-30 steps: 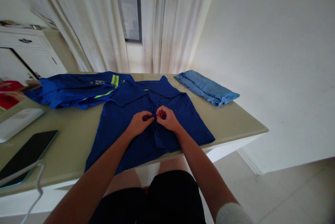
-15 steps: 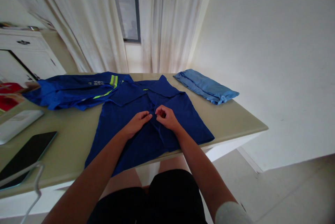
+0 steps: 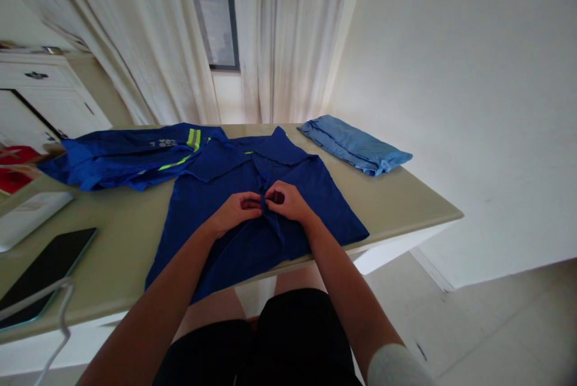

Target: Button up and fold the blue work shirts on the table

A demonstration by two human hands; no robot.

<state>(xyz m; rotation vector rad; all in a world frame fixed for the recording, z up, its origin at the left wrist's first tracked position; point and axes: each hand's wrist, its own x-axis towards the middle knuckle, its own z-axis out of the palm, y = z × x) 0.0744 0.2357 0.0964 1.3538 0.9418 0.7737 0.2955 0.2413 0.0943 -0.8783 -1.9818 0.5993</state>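
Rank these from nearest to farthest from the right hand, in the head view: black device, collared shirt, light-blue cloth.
1. Collared shirt: directly under the right hand.
2. Light-blue cloth: beyond, to the right.
3. Black device: well to the left.

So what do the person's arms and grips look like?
The left grip and right grip are bare: no gloves, rings or watches show. The right arm has a pale grey sleeve higher up; the left arm shows no sleeve.
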